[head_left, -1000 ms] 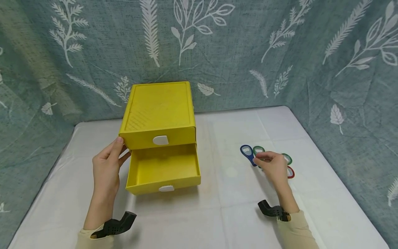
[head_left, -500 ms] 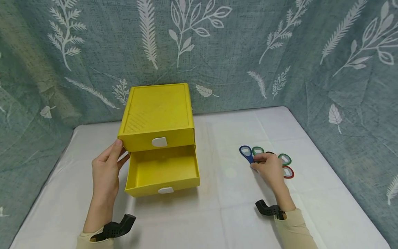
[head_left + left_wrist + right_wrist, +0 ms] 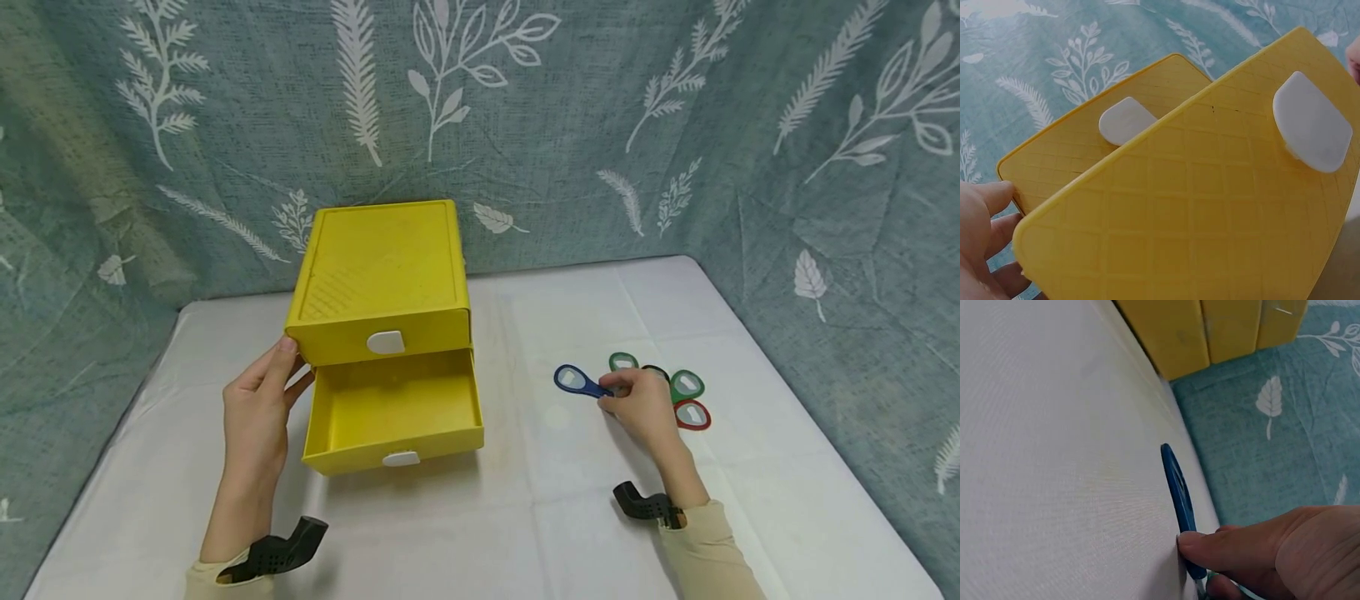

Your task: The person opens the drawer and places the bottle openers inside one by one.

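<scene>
In the head view my left hand (image 3: 258,408) grips the left front corner of a yellow drawer unit (image 3: 382,258), thumb at the upper drawer's edge. The upper drawer, with its white pull (image 3: 1127,122), is pushed in; the lower drawer (image 3: 393,454) stands pulled out with nothing inside. Over to the right, my right hand (image 3: 641,408) pinches the handle of a blue bottle opener (image 3: 573,379). Its oval head points left. From the right wrist, the thumb (image 3: 1210,550) presses on the blue handle (image 3: 1179,494); the other fingers are partly hidden.
Beside the right hand lie a green opener (image 3: 622,361), a black one (image 3: 657,370), another green one (image 3: 687,385) and a red one (image 3: 692,415), partly covered by the hand. A white cloth (image 3: 525,533) covers the table. Patterned green fabric (image 3: 555,208) hangs behind.
The blue opener has swung round in my right fingers, its head moving left and slightly down, away from the others. The right hand shifted a little left. The left hand keeps its grip.
</scene>
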`<state>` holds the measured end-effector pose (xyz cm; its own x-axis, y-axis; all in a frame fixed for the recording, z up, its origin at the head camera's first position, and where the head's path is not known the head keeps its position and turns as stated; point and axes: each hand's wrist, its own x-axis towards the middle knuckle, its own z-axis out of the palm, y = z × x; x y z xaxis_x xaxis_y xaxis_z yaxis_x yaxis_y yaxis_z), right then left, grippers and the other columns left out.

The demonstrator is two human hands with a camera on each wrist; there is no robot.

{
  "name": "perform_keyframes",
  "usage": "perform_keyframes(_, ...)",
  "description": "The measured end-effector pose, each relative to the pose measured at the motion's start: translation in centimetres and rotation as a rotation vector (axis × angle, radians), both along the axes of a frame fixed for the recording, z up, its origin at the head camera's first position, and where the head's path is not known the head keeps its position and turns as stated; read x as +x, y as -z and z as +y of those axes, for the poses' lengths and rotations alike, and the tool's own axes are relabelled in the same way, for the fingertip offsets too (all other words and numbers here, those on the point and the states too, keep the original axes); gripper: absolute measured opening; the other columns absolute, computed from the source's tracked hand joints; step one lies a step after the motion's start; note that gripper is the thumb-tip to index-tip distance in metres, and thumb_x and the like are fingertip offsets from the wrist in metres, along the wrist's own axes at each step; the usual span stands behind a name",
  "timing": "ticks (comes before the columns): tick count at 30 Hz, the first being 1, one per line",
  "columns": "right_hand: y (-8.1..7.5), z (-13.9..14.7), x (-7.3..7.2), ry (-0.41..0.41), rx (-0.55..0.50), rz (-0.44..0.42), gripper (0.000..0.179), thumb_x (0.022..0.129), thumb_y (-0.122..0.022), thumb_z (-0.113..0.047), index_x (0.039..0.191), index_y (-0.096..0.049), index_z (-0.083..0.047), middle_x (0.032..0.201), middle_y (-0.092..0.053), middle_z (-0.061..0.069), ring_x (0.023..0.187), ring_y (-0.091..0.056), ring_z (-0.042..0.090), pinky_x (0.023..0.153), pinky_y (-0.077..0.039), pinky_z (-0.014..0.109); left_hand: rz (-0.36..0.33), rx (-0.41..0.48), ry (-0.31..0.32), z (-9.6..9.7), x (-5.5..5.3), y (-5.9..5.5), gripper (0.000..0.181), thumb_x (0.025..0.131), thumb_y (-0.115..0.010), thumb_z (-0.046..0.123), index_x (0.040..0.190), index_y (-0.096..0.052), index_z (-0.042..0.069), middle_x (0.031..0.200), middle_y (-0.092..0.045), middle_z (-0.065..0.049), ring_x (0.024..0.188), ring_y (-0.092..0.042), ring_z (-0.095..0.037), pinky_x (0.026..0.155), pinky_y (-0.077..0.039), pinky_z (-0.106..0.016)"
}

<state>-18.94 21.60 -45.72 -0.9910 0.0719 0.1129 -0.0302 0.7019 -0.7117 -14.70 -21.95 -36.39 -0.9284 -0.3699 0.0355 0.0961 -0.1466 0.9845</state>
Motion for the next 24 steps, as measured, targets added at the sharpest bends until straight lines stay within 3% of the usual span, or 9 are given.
perform_keyframes(9, -0.01, -0.3, -0.04, -0.051, 0.06, 0.096, 0.019, 0.073, -0.081, 0.006, 0.091, -0.075, 0.001, 0.082, -0.072, 0.01, 0.076, -0.067, 0.024, 0.069, -0.057, 0.042, -0.013, 0.001, -0.001, 0.06, -0.06, -0.08, 0.046, 0.093, -0.066, 0.036, 0.131, -0.065, 0.01, 0.133, -0.058, -0.007, 0.117, -0.054, -0.022, 0.089, -0.051, -0.021)
perform_keyframes(24, -0.56, -0.4, 0.14, -0.055, 0.113, 0.107, 0.017, 0.071, -0.084, 0.004, 0.085, -0.075, 0.001, 0.077, -0.071, 0.009, 0.071, -0.068, 0.022, 0.064, -0.058, 0.04, -0.042, 0.005, -0.007, 0.09, -0.07, -0.18, 0.047, 0.093, -0.067, 0.037, 0.132, -0.064, 0.012, 0.135, -0.057, -0.007, 0.119, -0.053, -0.022, 0.09, -0.051, -0.021)
